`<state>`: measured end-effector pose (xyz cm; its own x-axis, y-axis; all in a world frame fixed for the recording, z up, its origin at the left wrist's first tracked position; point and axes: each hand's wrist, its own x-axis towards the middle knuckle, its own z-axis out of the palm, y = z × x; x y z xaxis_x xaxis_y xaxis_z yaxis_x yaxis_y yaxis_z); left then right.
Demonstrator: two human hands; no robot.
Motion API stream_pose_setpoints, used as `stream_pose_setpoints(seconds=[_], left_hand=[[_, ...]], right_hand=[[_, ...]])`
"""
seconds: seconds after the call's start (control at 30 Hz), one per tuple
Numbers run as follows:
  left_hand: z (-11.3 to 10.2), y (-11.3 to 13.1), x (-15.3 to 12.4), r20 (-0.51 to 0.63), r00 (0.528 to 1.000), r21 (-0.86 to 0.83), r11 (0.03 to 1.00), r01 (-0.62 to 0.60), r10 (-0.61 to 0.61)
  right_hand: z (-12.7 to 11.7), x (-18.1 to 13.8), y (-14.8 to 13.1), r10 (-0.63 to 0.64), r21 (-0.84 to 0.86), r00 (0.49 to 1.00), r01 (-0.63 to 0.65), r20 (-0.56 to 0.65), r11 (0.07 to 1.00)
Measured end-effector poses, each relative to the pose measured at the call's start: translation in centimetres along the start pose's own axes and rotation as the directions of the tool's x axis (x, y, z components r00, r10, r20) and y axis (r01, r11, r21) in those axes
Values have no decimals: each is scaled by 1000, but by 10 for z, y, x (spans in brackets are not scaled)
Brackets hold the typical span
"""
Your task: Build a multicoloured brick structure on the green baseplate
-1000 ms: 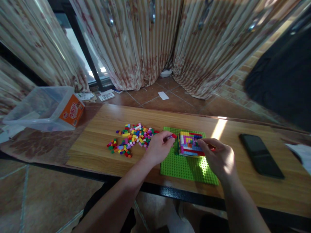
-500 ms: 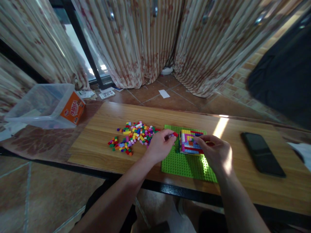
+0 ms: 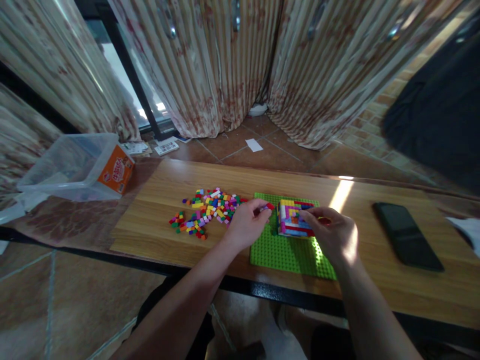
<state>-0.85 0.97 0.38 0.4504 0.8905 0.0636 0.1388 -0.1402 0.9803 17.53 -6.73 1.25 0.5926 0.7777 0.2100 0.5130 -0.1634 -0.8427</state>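
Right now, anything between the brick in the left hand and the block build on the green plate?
Nothing visible. The left hand pinches a red brick just left of the block build; only bare green baseplate lies in the gap. The right hand touches the build's right side, clear of that path.

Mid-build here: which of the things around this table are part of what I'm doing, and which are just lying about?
In use:
left hand, pinching a red brick
right hand, against the brick build
green baseplate
loose brick pile

Lying about:
black phone
clear tub
paper slip on the floor
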Motion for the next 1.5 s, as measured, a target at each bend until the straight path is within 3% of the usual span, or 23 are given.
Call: stream_pose_setpoints(seconds=[0.13,0.2,0.27,0.33,0.37,0.53,0.77,0.93,1.0,1.07,1.13,1.2,1.27,1.37,1.5], left_hand=[[-4,0,2,-22,1000,-11,1000,0,0],[-5,-1,3,-28,1000,-22,1000,0,0],[-6,-3,3,-33,999,-25,1000,-5,4],[-8,-4,3,-43,999,-34,999,-5,3],[-8,-4,4,-45,999,-42,999,-1,-1],[-9,-5,4,-37,999,-26,1000,11,-11],[-10,-1,3,-26,999,-8,999,41,-41],[-10,-1,3,-9,999,3,999,48,-48],[-9,-2,3,-1,998,-5,998,56,-56],[-7,-3,3,6,997,-21,997,72,-72],[-6,-3,3,9,996,-41,995,92,-92],[-5,-4,3,10,994,-59,993,106,-106],[-5,-4,2,12,994,-72,991,108,-108],[-5,-4,2,19,995,-82,992,96,-95],[-5,-4,3,19,997,-64,995,82,-81]], right_hand=[[-5,-14,-14,-267,-86,962,262,-50,961],[-5,-22,-20,-436,-122,897,441,69,889],[-1,-29,-23,-555,-186,800,595,226,782],[5,-34,-23,-590,-277,728,682,350,677],[9,-35,-22,-582,-318,715,696,388,644],[19,-39,-18,-557,-425,721,692,411,583],[27,-37,-16,-543,-460,732,681,411,570],[22,-32,-23,-575,-311,774,633,265,709],[16,-30,-25,-539,-177,826,563,166,807],[10,-27,-24,-403,-35,912,406,74,913],[5,-24,-22,-190,126,982,187,19,974],[3,-21,-18,-8,292,1000,9,-2,956],[2,-16,-14,86,421,996,-72,-13,904],[-3,-9,-9,125,524,992,-99,-14,846],[-10,-2,-5,180,536,984,-151,-1,831]])
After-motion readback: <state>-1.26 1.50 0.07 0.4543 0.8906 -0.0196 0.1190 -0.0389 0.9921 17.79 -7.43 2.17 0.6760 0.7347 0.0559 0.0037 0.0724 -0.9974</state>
